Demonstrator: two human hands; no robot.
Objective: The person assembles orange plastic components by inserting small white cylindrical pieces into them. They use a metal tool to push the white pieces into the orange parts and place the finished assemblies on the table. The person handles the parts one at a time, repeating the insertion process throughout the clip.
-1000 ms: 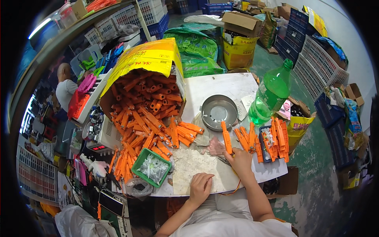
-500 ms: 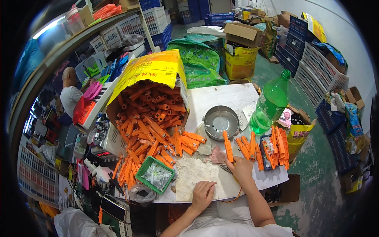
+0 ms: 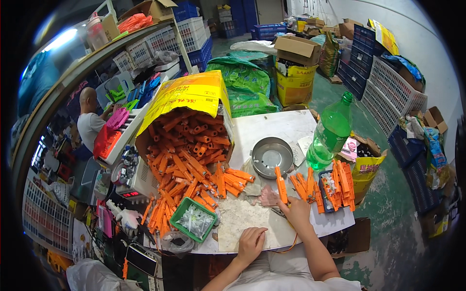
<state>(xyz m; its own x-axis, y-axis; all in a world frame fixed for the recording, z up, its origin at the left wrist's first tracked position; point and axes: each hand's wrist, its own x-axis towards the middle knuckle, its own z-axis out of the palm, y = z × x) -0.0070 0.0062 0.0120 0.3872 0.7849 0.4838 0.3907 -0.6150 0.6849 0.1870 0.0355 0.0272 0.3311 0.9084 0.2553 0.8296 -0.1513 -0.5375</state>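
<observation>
Orange plastic housing [image 3: 281,185] sat at five o'clock from the metal bowl [image 3: 272,142], pinched in the right hand [image 3: 297,213]. Left hand [image 3: 250,244] lay half-curled toward the counter's [image 3: 257,125] six o'clock edge, contents indiscernible. Only the view had tilted; handling had paused.

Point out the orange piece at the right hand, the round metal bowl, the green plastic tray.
Orange piece [image 3: 281,185]: head view, middle of its long body.
Round metal bowl [image 3: 277,155]: head view, bare inner floor.
Green plastic tray [image 3: 185,232]: head view, outer wall on the near side.
</observation>
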